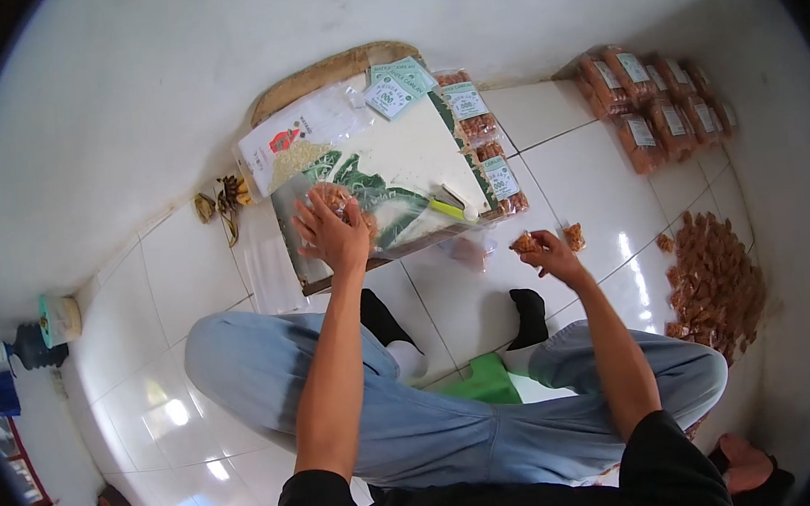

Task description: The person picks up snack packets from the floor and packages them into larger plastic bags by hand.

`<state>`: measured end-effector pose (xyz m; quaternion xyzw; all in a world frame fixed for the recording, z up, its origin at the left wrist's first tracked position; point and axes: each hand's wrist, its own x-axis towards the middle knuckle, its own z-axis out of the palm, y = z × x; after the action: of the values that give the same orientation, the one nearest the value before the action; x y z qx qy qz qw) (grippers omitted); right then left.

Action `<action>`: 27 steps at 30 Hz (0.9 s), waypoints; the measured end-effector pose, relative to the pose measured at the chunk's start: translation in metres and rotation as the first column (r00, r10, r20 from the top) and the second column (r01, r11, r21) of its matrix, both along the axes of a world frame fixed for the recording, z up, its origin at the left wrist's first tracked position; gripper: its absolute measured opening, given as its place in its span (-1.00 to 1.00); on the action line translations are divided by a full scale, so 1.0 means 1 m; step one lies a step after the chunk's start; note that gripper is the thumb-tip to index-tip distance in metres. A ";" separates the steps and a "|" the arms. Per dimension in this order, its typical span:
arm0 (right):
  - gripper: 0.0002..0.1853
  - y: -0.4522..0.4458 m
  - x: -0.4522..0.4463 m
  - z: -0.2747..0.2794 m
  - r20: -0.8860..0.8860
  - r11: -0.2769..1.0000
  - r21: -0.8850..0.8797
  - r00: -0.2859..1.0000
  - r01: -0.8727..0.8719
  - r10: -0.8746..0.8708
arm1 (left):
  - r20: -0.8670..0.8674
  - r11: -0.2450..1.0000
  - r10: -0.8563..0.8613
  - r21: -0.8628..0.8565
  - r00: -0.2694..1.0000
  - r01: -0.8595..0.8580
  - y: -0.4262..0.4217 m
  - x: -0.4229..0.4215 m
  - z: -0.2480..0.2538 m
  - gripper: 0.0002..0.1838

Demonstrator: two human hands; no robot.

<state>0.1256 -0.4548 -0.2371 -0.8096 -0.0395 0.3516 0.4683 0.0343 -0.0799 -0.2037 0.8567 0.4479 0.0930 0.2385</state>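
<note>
My left hand (pixel 334 232) rests over a clear plastic bag of small snack packets (pixel 335 199) at the left side of a low table (pixel 407 161). Its fingers are spread around the bag and hold it. Just off the table's right front corner, my right hand (pixel 556 259) pinches a small snack packet (pixel 524 243) between thumb and fingers. Another small packet (pixel 573 236) is beside that hand. A yellow-green stapler (pixel 452 206) lies on the table between my hands.
Printed labels (pixel 399 92) and a stack of clear bags (pixel 294 137) lie on the table. Filled, labelled packs (pixel 500 179) line its right edge. More labelled packs (pixel 652 101) are stacked by the wall. A large pile of small packets (pixel 716 284) covers the floor at right.
</note>
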 end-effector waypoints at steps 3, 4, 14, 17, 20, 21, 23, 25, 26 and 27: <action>-0.34 0.022 0.014 0.060 -0.157 0.964 0.064 0.952 -0.256 0.263 | -0.014 1.000 -0.004 -0.005 1.000 0.004 0.002 0.001 -0.002 -0.13; -0.34 0.031 0.012 0.073 -0.157 0.964 0.078 0.952 -0.254 0.263 | -0.025 1.000 -0.001 -0.009 1.000 0.000 0.002 0.001 -0.004 -0.13; -0.42 0.099 -0.023 0.102 0.207 0.941 -0.111 0.919 -0.320 0.337 | -0.009 0.999 -0.039 0.020 0.999 0.040 0.006 0.000 -0.008 -0.12; -0.40 0.105 -0.019 0.102 -0.125 0.965 0.015 0.957 -0.263 0.263 | -0.018 0.999 -0.043 0.023 0.999 0.043 0.007 0.000 -0.009 -0.11; -0.37 0.110 -0.018 0.071 -0.179 0.864 0.423 0.910 -0.272 0.374 | -0.016 0.999 -0.035 0.016 0.999 0.035 0.007 0.001 -0.008 -0.10; -0.37 0.116 -0.014 0.046 -0.175 0.862 0.430 0.913 -0.266 0.369 | -0.015 0.999 -0.040 0.013 0.999 0.040 0.006 0.001 -0.006 -0.11; -0.30 0.131 -0.008 0.009 -0.059 0.857 0.269 0.881 -0.439 0.470 | -0.013 0.998 -0.057 0.023 0.998 0.057 0.006 0.001 -0.003 -0.11; -0.23 0.150 -0.010 0.012 0.085 0.813 0.277 0.856 -0.513 0.510 | -0.010 0.999 -0.042 -0.002 0.999 0.042 0.005 0.001 -0.003 -0.11; -0.19 0.163 -0.013 0.022 0.193 0.771 0.333 0.840 -0.542 0.507 | -0.008 0.999 -0.051 0.010 0.999 0.051 0.005 0.000 -0.004 -0.11; -0.17 0.172 -0.013 0.050 0.242 0.742 0.279 0.792 -0.610 0.560 | -0.010 0.999 -0.051 0.013 0.999 0.051 0.006 0.000 -0.005 -0.11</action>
<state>0.1127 -0.2829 -0.1874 -0.6844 -0.3858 0.4099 0.4635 0.0343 -0.0737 -0.2090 0.8699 0.4263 0.0856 0.2329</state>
